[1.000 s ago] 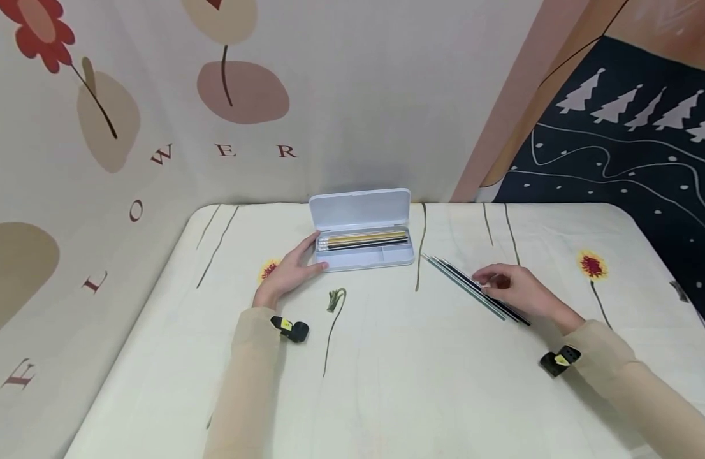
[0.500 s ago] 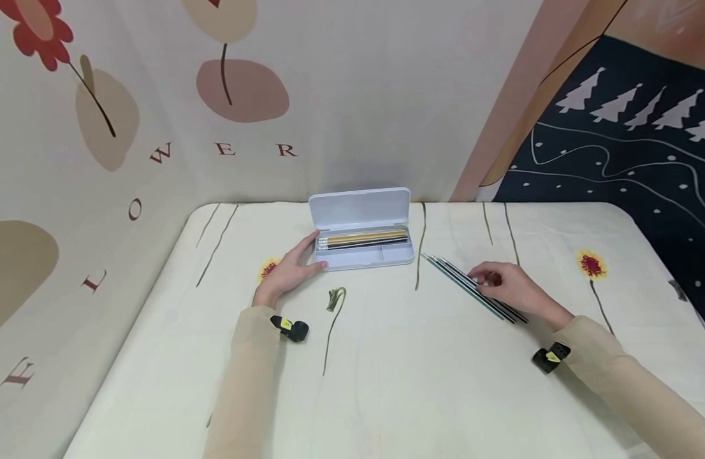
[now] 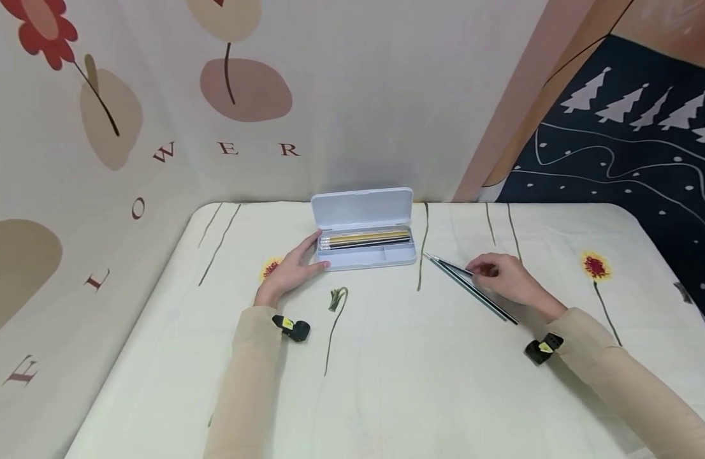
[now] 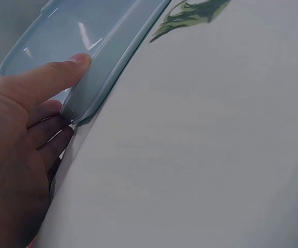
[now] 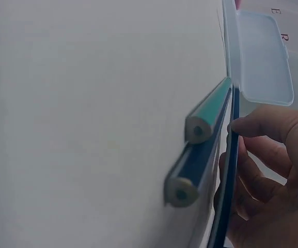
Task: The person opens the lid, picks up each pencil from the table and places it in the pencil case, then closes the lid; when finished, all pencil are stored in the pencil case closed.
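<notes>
A dark pencil (image 5: 228, 181) has angled away from the teal pencil (image 5: 212, 112), pinched in the right hand (image 3: 506, 279); the left hand (image 3: 288, 276) pinches the pencil case (image 3: 361, 209) near the surface's (image 3: 398, 382) far edge.

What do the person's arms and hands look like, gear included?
Left sleeve and right sleeve: long, plain beige, reaching the wrists. Left hand and right hand: bare, no gloves or rings visible. Small black devices with yellow patches at both wrists: left device, right device. No cables visible.
</notes>
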Tool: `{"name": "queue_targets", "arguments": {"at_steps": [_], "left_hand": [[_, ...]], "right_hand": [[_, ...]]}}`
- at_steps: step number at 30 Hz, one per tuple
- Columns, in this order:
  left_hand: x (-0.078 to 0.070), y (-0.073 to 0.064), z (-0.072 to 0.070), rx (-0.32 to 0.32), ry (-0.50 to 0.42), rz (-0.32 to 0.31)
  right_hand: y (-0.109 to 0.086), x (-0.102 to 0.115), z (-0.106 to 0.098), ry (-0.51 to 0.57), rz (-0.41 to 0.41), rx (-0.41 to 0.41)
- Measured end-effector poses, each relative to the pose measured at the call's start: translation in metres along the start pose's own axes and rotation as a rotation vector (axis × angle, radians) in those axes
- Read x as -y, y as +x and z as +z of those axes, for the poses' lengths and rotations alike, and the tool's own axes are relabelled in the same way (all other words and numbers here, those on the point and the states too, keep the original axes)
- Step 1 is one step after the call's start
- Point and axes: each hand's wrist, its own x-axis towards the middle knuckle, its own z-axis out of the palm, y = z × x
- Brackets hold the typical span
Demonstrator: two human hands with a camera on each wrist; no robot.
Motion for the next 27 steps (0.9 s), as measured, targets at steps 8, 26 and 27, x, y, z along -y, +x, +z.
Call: {"name": "queue_targets", "arguments": {"at_steps": [8, 26, 27], "left_hand": [[-0.001, 0.000, 0.002, 0.002, 0.001, 0.001], [-0.001, -0.001, 0.001, -0.005, -0.001, -0.001], [-0.001, -0.001, 0.001, -0.005, 0.000, -0.002]], "right_hand": [[0.006, 0.009, -0.004, 0.015, -0.002, -0.036], [0.041, 0.030, 0.018, 0.044, -0.119, -0.020], [0.043, 0.031, 0.019, 0.042, -0.131, -0.019]]}}
